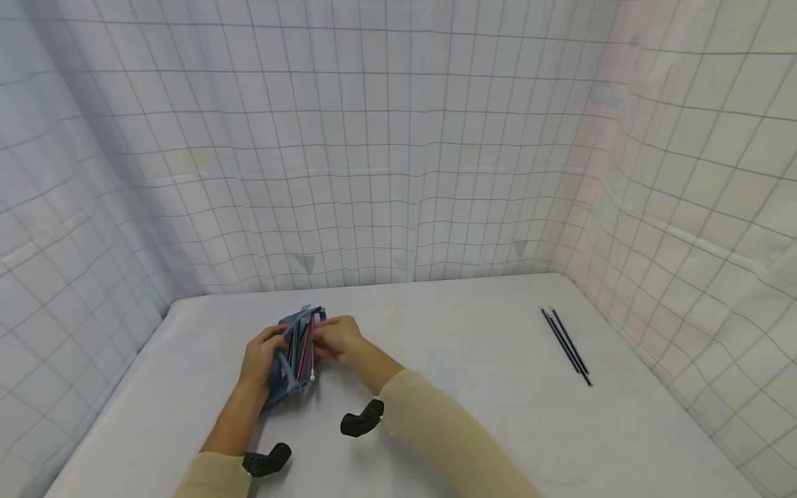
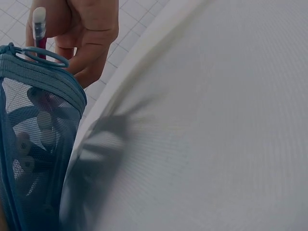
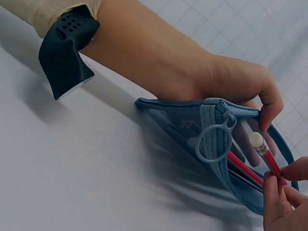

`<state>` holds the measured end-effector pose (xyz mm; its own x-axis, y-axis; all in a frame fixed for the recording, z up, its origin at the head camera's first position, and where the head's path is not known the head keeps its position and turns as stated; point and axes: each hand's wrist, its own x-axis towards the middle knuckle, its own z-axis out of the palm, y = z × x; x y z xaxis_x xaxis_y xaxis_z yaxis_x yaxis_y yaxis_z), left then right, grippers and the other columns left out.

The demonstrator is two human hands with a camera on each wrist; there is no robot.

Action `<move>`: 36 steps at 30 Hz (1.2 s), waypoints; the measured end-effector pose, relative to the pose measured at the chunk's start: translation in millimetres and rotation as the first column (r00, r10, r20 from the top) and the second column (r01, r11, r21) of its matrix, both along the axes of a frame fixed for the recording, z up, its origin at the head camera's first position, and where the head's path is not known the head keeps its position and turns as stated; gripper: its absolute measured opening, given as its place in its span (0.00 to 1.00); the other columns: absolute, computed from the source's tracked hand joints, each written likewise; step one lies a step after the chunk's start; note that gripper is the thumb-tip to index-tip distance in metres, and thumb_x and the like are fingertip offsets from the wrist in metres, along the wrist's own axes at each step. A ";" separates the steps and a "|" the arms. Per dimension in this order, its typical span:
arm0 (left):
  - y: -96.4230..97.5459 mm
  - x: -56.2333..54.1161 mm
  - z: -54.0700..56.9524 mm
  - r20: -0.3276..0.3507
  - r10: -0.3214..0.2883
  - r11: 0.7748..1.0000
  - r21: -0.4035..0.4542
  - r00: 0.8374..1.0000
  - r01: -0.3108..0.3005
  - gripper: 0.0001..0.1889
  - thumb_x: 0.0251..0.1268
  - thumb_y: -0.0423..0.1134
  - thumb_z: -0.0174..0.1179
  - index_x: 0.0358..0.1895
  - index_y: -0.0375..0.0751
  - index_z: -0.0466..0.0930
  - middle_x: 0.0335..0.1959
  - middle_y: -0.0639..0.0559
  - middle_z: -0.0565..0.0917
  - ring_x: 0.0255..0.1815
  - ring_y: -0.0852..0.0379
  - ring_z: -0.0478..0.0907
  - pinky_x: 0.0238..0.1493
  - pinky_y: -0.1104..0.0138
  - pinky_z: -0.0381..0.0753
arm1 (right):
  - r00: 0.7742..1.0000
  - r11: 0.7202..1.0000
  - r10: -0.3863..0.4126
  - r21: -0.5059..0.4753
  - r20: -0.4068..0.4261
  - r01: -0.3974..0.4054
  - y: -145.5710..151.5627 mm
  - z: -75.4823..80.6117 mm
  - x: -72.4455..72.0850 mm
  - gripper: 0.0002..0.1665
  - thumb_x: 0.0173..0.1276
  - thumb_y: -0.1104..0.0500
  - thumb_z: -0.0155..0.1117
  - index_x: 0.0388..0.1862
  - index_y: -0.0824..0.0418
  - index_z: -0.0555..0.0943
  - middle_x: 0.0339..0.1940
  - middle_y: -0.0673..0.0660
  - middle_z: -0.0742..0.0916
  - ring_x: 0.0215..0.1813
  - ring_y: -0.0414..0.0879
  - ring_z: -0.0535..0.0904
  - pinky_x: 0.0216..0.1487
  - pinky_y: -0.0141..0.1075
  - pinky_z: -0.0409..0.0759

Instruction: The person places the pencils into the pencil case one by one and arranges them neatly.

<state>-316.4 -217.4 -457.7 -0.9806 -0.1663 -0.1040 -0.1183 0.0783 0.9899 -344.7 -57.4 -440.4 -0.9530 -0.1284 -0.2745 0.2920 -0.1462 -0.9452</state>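
A blue mesh zip pouch (image 1: 278, 380) stands tilted at the left of the table, its top unzipped. My left hand (image 1: 258, 356) grips its left side; in the right wrist view that hand (image 3: 226, 79) lies behind the pouch (image 3: 175, 120), fingers over the rim. My right hand (image 1: 339, 337) pinches a red pencil (image 3: 272, 162) with a white eraser at the pouch's opening. A second red pencil (image 3: 244, 166) and several darker ones lie inside. The left wrist view shows the mesh side (image 2: 38, 144) and my right hand (image 2: 91, 38) beside the eraser end.
A few dark pencils (image 1: 569, 339) lie side by side at the table's right. The white-covered table (image 1: 436, 360) meets a white grid-patterned curtain (image 1: 386, 173) at the back and sides. A black wrist camera (image 1: 268, 460) sits on my left forearm, another (image 1: 362, 418) on my right.
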 end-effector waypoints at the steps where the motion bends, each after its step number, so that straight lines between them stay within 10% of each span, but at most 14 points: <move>1: -0.2 0.0 -0.2 -0.002 -0.005 1.000 -0.003 1.000 0.005 0.31 0.64 0.31 0.48 0.72 0.29 0.69 0.70 0.36 0.69 0.63 0.46 0.60 0.63 0.58 0.53 | 1.000 1.000 -0.010 0.004 0.002 0.010 -2.2 -0.3 -0.1 0.11 0.66 0.73 0.68 0.48 0.70 0.84 0.39 0.59 0.88 0.38 0.45 0.86 0.42 0.38 0.86; 19: -2.9 1.6 -4.7 -0.031 -0.091 0.996 0.012 0.995 0.092 0.30 0.67 0.30 0.45 0.74 0.30 0.66 0.71 0.37 0.68 0.65 0.48 0.59 0.63 0.60 0.53 | 0.995 0.987 -0.101 0.127 -0.017 0.102 -26.3 -1.2 6.7 0.09 0.65 0.72 0.70 0.42 0.66 0.85 0.33 0.55 0.85 0.31 0.43 0.84 0.33 0.35 0.85; 36: -0.8 3.2 -4.7 -0.050 -0.023 0.998 0.054 0.999 0.025 0.30 0.64 0.27 0.47 0.72 0.30 0.70 0.63 0.40 0.74 0.58 0.52 0.64 0.57 0.64 0.58 | 0.997 0.997 0.073 0.030 0.009 -0.073 0.3 4.2 0.5 0.16 0.68 0.71 0.62 0.54 0.67 0.85 0.39 0.62 0.89 0.32 0.44 0.83 0.41 0.44 0.87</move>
